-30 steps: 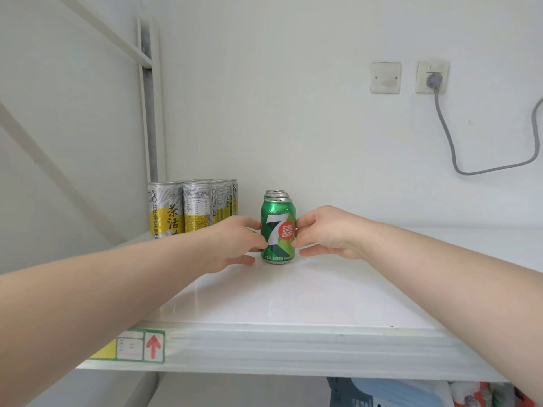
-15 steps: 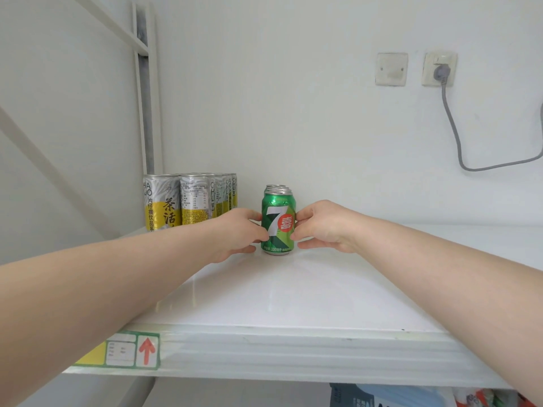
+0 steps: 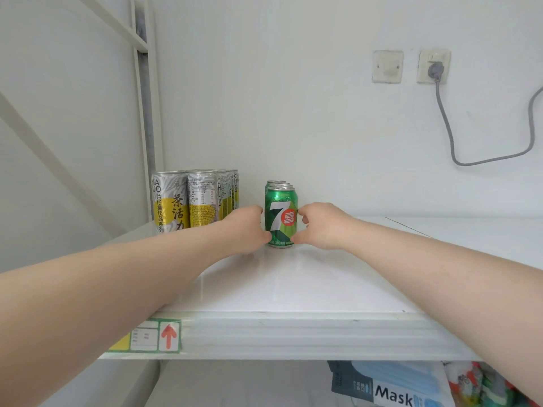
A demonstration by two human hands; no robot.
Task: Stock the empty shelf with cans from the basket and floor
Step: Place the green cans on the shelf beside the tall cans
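Note:
A green 7-Up can (image 3: 281, 217) stands upright on the white shelf (image 3: 293, 286), at the front of a short row of green cans that run back toward the wall. My left hand (image 3: 246, 230) touches its left side with thumb and fingers curled around it. My right hand (image 3: 320, 226) pinches its right side, thumb low and fingers high. A block of tall silver and yellow tea cans (image 3: 188, 201) stands to the left, close behind my left hand.
The shelf's right half is bare white board up to the wall. A grey cable (image 3: 458, 142) hangs from a wall socket (image 3: 433, 67). A label with a red arrow (image 3: 169, 336) sits on the shelf's front edge. Below lies a mask box (image 3: 388, 386).
Both hands and the green can have slid a little farther back on the shelf, toward the cans behind it. My fingers have loosened slightly on the right.

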